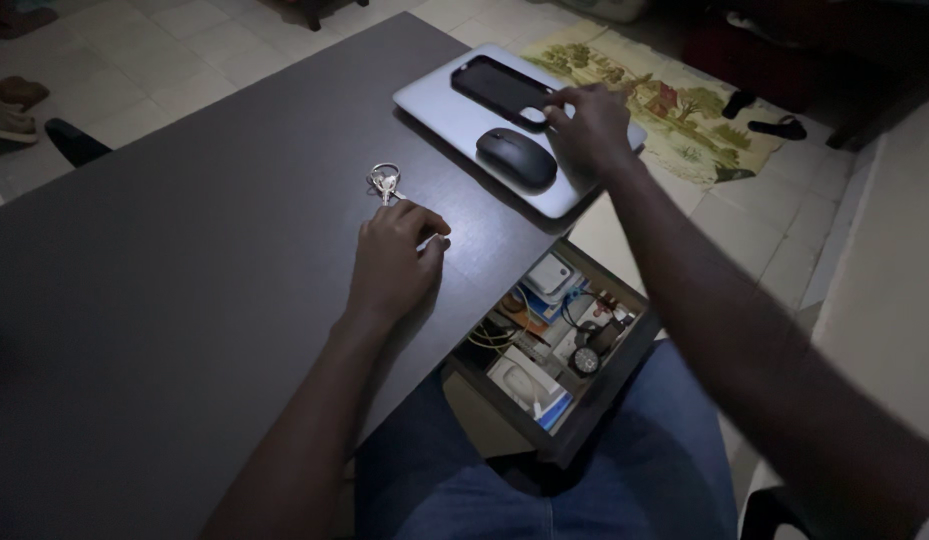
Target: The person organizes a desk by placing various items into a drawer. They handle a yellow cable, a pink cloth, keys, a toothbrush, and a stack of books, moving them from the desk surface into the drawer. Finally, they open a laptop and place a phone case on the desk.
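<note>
Silver keys (384,181) lie just beyond the loosely curled, seemingly empty left hand (394,262).

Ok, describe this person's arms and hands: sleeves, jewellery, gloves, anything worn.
Both forearms are bare up to the frame's edge, with no sleeve visible. The left hand and right hand wear no gloves, and no ring, watch or bracelet shows at the fingers or wrists, though the light is dim. Blue jeans cover the legs below.
</note>
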